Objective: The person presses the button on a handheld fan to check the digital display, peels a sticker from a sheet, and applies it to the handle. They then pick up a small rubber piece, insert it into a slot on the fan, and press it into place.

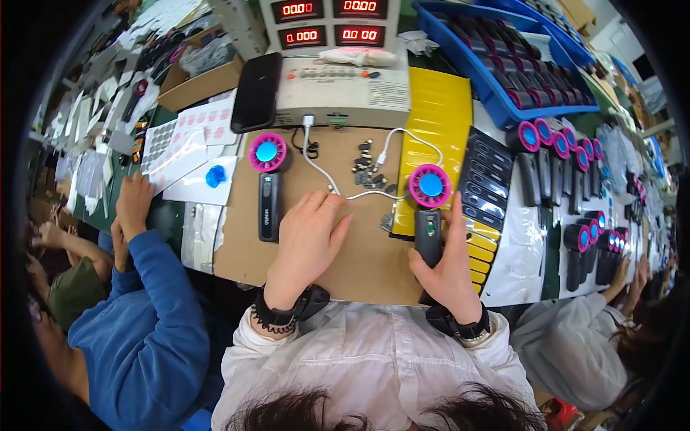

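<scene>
My right hand point(451, 269) grips the black handle of a handheld fan point(429, 237), thumb on one side and fingers along the other. The fan's head is pink with a blue centre, and a small green spot shows on its handle. My left hand point(307, 233) lies over the brown cardboard point(244, 255), thumb apart, fingertips beside a white cable point(320, 171). Whether the fingertips touch the cable I cannot tell. The cable runs from a power-supply unit point(343, 90) toward the held fan's head. A second handheld fan point(269, 205) lies left of my left hand.
Small dark parts point(366, 165) lie scattered on the cardboard. A black phone point(256, 92) leans by the unit. Yellow sheet point(438, 108), black label sheet point(489, 172) and several more fans point(530, 169) are to the right. A blue crate point(503, 108) stands behind; co-workers point(144, 316) sit alongside.
</scene>
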